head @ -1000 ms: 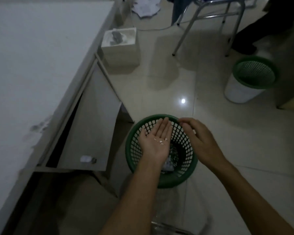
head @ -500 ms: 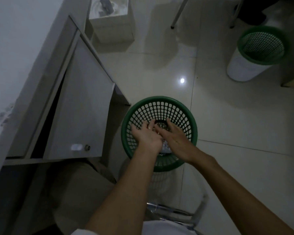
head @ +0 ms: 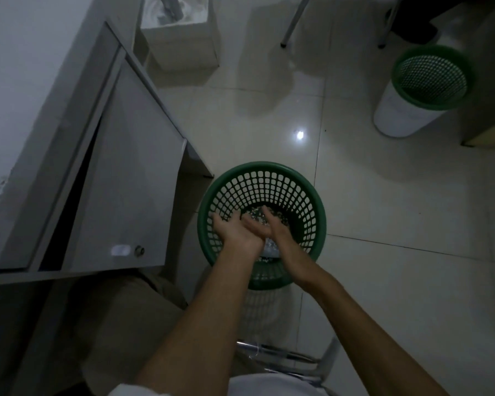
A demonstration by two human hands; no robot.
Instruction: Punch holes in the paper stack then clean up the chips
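A green mesh wastebasket (head: 262, 174) stands on the tiled floor beside the desk. Both my hands are inside its mouth. My left hand (head: 235, 231) is turned palm down, fingers spread. My right hand (head: 275, 228) lies flat against it, palm touching, fingers pointing into the basket. Small white paper chips (head: 257, 217) lie at the bottom of the basket, just beyond my fingertips. Neither hand grips anything. The paper stack and the punch are out of view.
A grey desk (head: 26, 81) with an open cabinet door (head: 126, 172) fills the left. A second green-rimmed white bin (head: 420, 90) stands at the right. A white box (head: 180, 38) sits on the floor at the top, chair legs (head: 290, 27) beyond it.
My left hand, which held chips palm up over the basket, has turned over. The right hand has come against it, and both have dropped lower into the basket. The view tilted downward.
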